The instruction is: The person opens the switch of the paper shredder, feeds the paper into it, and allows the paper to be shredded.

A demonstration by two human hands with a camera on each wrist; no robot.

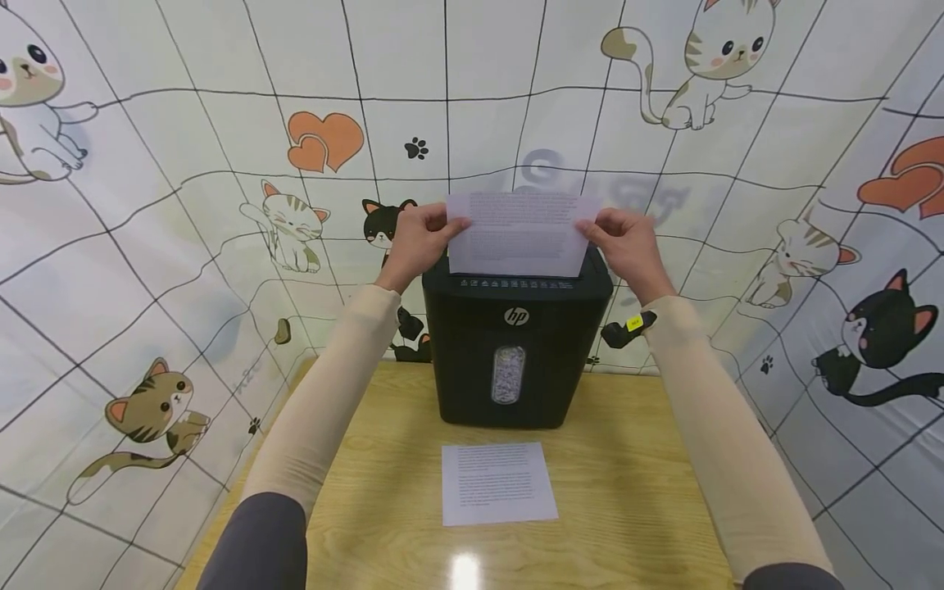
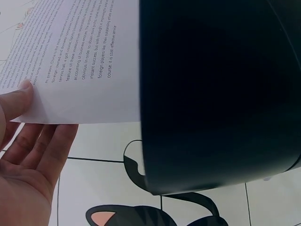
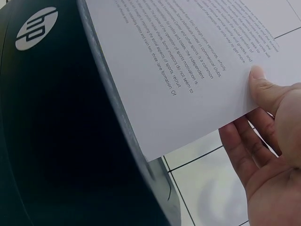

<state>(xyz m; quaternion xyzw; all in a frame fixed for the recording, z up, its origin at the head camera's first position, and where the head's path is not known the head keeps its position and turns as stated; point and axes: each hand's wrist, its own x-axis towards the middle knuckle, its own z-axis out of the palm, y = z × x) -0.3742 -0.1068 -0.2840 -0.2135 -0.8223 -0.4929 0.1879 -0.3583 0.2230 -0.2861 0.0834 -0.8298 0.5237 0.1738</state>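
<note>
A printed sheet of paper (image 1: 516,238) stands upright over the top of a black HP paper shredder (image 1: 472,352), its lower edge at the slot. My left hand (image 1: 423,238) pinches the sheet's left edge between thumb and fingers. On the opposite edge, my right hand (image 1: 627,246) pinches it the same way. The left wrist view shows the left thumb (image 2: 19,101) on the printed face with the fingers behind. In the right wrist view the right thumb (image 3: 268,89) presses on the text side. Whether the lower edge is inside the slot cannot be told.
A second printed sheet (image 1: 498,483) lies flat on the wooden table (image 1: 619,492) in front of the shredder. Paper shreds show through the shredder's window (image 1: 508,375). A cat-patterned wall covering (image 1: 487,123) stands close behind and at both sides.
</note>
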